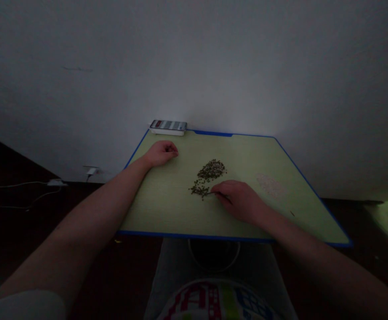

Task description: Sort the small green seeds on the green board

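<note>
My right hand (237,198) is closed in a pinch around a thin dark pointed tool (210,193). The tool's tip touches a small spread of dark green-brown beans (199,190) on the yellow-green tabletop (167,204). Just behind lies a larger pile of dark beans with pale bits among them (213,169). To the right of my right hand, pale grains (271,184) are spread thinly. My left hand (162,153) rests on the table's left side, fingers curled in, away from the beans; whether anything is inside cannot be seen.
A phone (169,125) lies on a white box (167,132) at the back left corner. One small dark sliver (292,213) is on the right side. Blue edging (194,235) borders the table, and a round container (214,255) sits below its front edge. The wall (214,66) stands directly behind.
</note>
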`<state>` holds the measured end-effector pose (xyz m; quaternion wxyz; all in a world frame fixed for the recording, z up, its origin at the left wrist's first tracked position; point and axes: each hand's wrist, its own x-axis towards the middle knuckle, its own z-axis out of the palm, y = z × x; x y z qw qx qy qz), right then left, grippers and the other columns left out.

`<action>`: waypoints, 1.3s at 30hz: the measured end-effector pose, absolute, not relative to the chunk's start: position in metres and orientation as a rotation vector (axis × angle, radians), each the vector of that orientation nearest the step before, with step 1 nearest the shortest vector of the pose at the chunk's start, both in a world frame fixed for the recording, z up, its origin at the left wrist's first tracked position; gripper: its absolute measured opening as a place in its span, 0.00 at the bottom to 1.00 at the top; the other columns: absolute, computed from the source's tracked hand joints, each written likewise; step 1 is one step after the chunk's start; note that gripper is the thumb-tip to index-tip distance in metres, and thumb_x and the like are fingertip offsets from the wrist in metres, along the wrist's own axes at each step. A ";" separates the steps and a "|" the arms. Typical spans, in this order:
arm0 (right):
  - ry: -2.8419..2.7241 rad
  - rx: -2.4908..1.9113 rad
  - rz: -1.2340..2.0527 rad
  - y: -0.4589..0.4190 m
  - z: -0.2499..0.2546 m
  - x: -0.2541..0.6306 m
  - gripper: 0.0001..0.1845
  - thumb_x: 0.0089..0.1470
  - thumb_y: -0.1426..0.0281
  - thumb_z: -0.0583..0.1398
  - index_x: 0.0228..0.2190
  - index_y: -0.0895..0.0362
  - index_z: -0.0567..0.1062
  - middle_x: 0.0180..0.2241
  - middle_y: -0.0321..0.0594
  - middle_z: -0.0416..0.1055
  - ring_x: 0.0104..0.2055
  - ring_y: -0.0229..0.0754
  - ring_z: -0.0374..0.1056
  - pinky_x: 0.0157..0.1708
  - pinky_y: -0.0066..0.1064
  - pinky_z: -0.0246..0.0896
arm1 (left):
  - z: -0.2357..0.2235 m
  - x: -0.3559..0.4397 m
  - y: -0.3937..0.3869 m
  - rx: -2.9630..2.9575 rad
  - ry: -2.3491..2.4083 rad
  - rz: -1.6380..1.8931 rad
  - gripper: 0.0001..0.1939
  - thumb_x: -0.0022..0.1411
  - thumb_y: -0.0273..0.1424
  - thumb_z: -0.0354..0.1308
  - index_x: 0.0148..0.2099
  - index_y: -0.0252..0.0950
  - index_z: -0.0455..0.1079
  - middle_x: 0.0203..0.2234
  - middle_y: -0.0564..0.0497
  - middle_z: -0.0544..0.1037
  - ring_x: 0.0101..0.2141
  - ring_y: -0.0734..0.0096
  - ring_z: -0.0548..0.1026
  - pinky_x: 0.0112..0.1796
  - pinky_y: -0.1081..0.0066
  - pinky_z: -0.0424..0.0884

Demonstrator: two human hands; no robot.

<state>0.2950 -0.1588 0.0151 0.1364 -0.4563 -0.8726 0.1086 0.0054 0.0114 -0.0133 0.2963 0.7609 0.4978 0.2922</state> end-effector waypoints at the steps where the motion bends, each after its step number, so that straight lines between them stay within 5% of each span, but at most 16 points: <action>1: -2.537 -1.314 0.315 -0.159 0.015 0.296 0.17 0.59 0.76 0.56 0.44 0.54 0.81 0.41 0.43 0.81 0.44 0.47 0.76 0.45 0.38 0.69 | -0.013 0.006 0.011 2.014 1.322 0.776 0.09 0.49 0.35 0.60 0.31 0.34 0.72 0.18 0.56 0.67 0.22 0.75 0.63 0.26 0.72 0.59; 39: -2.374 -1.483 0.257 -0.190 0.006 0.271 0.21 0.58 0.75 0.55 0.50 0.60 0.78 0.43 0.48 0.81 0.42 0.47 0.77 0.44 0.36 0.71 | -0.012 0.007 0.010 2.003 1.347 0.774 0.10 0.47 0.35 0.60 0.31 0.33 0.73 0.18 0.56 0.67 0.22 0.75 0.64 0.26 0.71 0.59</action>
